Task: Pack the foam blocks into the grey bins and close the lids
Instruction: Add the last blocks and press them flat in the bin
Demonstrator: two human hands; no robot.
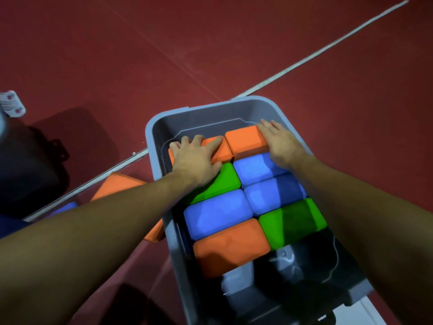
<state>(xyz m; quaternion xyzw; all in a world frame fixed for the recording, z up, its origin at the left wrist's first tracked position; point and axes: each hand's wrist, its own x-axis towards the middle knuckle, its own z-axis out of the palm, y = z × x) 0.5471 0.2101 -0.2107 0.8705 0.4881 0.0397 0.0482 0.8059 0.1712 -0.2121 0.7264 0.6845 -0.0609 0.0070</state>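
Near end of bin (164, 207): bare floor, then rows of blocks packed two wide. At the far end, left hand (195, 159) lies spread, flat on the left orange block (221, 151); right hand (280, 143) flat on the right orange block (247, 139), fingers straight. Press both down evenly, seat them level, keep rows tight. Spare block (119, 185) waits outside, left.

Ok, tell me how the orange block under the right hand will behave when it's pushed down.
The orange block looks like soft foam with rounded edges, so it probably gives a little under the right hand. It is likely light for its size. Flat-sided and wedged beside its neighbours in the grey bin, it should slide rather than roll.
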